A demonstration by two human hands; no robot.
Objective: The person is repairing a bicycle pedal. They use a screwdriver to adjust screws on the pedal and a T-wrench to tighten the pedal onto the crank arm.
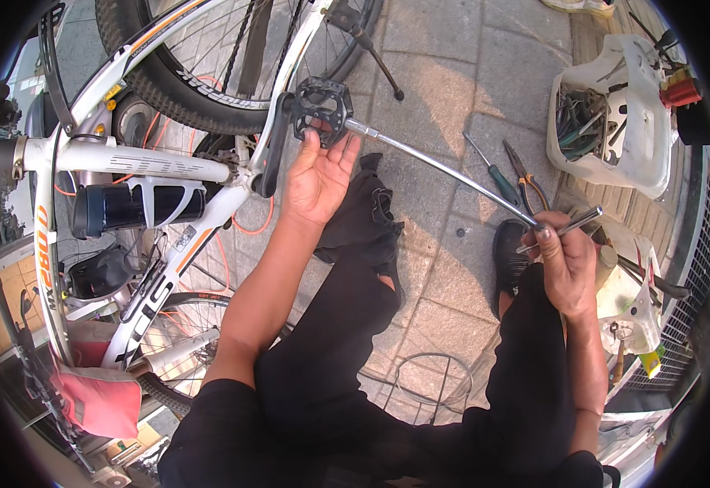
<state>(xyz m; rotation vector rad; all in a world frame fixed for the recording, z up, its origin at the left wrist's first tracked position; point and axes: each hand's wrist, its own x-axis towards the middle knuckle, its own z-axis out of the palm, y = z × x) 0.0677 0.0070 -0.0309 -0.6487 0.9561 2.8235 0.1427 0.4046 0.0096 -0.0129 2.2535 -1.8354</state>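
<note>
At upper centre, the black bicycle pedal (pixel 322 106) sits on the crank arm (pixel 274 145) of a white bicycle frame (pixel 172 159). My left hand (pixel 320 175) grips the pedal from below, thumb and fingers against its near edge. A long chrome T-handle socket wrench (pixel 444 167) slants across to the right, its socket end meeting the outer end of the pedal. My right hand (pixel 564 264) is closed round the wrench's other end, where the crossbar (pixel 580 221) pokes out past the fingers. Whether the socket is seated on anything is too small to tell.
Green-handled screwdriver (pixel 497 177) and orange-handled pliers (pixel 525 177) lie on the paving right of the wrench. Farther right stands a cut white plastic container (pixel 651 154) of tools. A black cloth (pixel 363 220) is below the pedal; a wire ring stand (pixel 434 376) sits between my legs.
</note>
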